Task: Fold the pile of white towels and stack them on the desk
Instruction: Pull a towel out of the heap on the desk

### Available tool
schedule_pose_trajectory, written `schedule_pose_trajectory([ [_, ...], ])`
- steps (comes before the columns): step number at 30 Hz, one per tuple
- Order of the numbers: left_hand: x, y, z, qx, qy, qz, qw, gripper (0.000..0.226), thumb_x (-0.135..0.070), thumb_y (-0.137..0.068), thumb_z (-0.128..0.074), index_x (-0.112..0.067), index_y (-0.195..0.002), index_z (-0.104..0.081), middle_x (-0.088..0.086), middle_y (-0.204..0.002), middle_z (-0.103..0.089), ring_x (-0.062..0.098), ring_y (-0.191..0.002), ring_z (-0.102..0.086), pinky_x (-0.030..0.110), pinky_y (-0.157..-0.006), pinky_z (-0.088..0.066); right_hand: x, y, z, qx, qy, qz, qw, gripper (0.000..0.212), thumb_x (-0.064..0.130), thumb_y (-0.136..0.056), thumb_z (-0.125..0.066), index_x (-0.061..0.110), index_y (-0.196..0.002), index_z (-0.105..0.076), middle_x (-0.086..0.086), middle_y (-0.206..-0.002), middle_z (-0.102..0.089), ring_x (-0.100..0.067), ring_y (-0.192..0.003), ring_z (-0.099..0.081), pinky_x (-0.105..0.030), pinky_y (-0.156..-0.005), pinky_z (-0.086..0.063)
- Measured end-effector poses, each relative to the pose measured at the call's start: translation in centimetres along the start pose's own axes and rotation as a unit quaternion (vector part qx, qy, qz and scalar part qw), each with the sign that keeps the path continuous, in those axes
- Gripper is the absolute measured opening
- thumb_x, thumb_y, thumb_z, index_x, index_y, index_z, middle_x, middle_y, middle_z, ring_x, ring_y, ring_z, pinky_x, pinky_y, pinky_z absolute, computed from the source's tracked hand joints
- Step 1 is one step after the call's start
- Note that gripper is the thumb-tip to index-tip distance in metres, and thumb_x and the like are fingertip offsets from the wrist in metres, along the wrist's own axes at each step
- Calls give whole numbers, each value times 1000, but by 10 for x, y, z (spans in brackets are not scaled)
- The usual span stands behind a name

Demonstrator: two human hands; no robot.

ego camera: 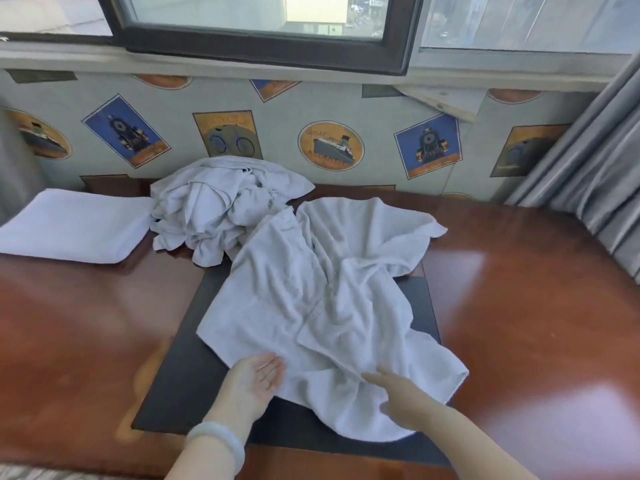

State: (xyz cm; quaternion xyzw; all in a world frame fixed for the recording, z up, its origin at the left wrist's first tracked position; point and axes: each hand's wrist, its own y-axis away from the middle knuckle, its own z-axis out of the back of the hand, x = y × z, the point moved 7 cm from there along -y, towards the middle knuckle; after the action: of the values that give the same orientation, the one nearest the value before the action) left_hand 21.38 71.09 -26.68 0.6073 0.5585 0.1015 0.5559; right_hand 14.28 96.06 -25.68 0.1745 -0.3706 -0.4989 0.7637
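**Towel spread on desk pad, both hands at its near edge**

The working towel (322, 299) lies unfolded and rumpled at the centre of the desk (519, 306). It rests mostly on a dark rectangular desk pad (183, 382), with its far corners running past the pad's far edge onto the wood at 12 and 1 o'clock. Creases run lengthwise down its middle, and the near right corner bunches into a loose fold at 5 o'clock.

The left hand (256, 375) sits at the towel's near edge at 7 o'clock. It is open, palm turned up, fingers extended and close together, with the fingertips touching the cloth edge. Whether the fingertips slide under the fabric is hard to judge from this angle. A pale bangle (216, 441) circles the left wrist.

The right hand (398, 396) lies over the towel's near portion at 5 o'clock. The fingers are extended and loosely spread, pointing toward 10 o'clock; the hand pinches nothing.

The pile of unfolded towels (221, 206) sits crumpled at 11 o'clock from the working towel, touching its far left corner and reaching the wall. One folded towel (72, 226) lies flat at 10 o'clock, at the desk's left end, just beside the pile.

Behind the desk, the wall carries wallpaper (329, 147) printed with trains, ships and a bicycle. A dark-framed window (263, 46) sits above it at 12 o'clock. A grey curtain (595, 174) hangs at 2 o'clock.
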Motion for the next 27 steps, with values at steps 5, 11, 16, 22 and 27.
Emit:
schedule_pose_trajectory([
  [5, -7, -22, 28, -44, 24, -32, 998, 45, -16, -109, -26, 12, -144, -33, 23, -149, -40, 16, -115, -64, 19, -85, -52, 39, -20, 16, -70, -383, 15, 921, 48, 13, -98, -49, 37, -139, -51, 14, -139, -44, -7, -129, -41, -20, -100, -37],
  [11, -37, -24, 66, -174, -106, -75, 976, 14, -11, -95, -56, -12, -82, -51, 5, -91, -52, 22, -78, -49, 39, -81, -43, 105, -78, 17, -143, -179, 35, 973, 42, 16, -101, -49, 21, -142, -48, 1, -143, -48, -13, -129, -48, -17, -93, -43],
  [16, -63, -39, 80, -142, -5, -69, 987, 15, -12, -94, -62, -2, -106, -59, 12, -105, -60, 28, -102, -58, 41, -97, -47, 105, -124, 3, -190, -16, 8, 982, 34, 20, -97, -55, 11, -129, -50, -1, -121, -44, -23, -117, -48, -22, -80, -34],
  [22, -96, -65, 76, -101, 59, -103, 988, 15, -14, -98, -58, -7, -110, -62, 7, -105, -70, 20, -96, -65, 29, -77, -50, 96, -133, -2, -237, -41, -7, 971, 12, 11, -88, -62, 14, -98, -55, 1, -100, -40, -31, -105, -49, -37, -81, -40],
  [27, -116, -62, 57, -30, 129, -109, 985, 27, -13, -94, -64, 1, -117, -66, 12, -104, -74, 25, -97, -68, 36, -85, -54, 105, -106, 21, -244, -221, -36, 943, 26, 14, -94, -61, 17, -68, -55, 7, -67, -56, -18, -69, -53, -25, -58, -36],
])
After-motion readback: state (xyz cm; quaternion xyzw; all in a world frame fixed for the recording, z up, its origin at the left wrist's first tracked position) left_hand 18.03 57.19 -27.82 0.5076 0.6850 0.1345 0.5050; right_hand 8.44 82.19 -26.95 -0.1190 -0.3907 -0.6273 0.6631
